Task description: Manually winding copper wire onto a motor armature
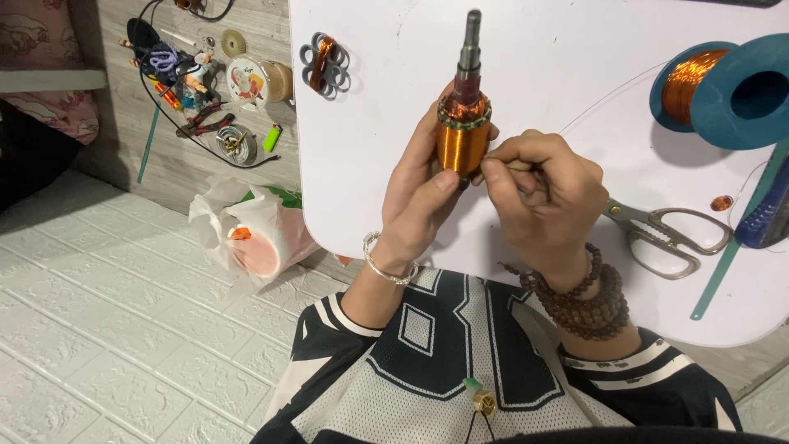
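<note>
White board (pixel 559 49) over pale brick-pattern floor (pixel 107 329), perhaps foam

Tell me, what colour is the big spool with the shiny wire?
The spool is teal blue, wound with copper-orange wire; the head view shows it.

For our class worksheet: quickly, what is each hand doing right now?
Left hand: closed around the copper-wound armature, held upright.
Right hand: fingers pinched against the armature's side; what they grip cannot be told.

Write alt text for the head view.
A left hand holds a copper-wound motor armature upright over a white board while the right hand pinches a small tool against its side. Metal scissors and a teal spool of copper wire lie nearby.
</note>
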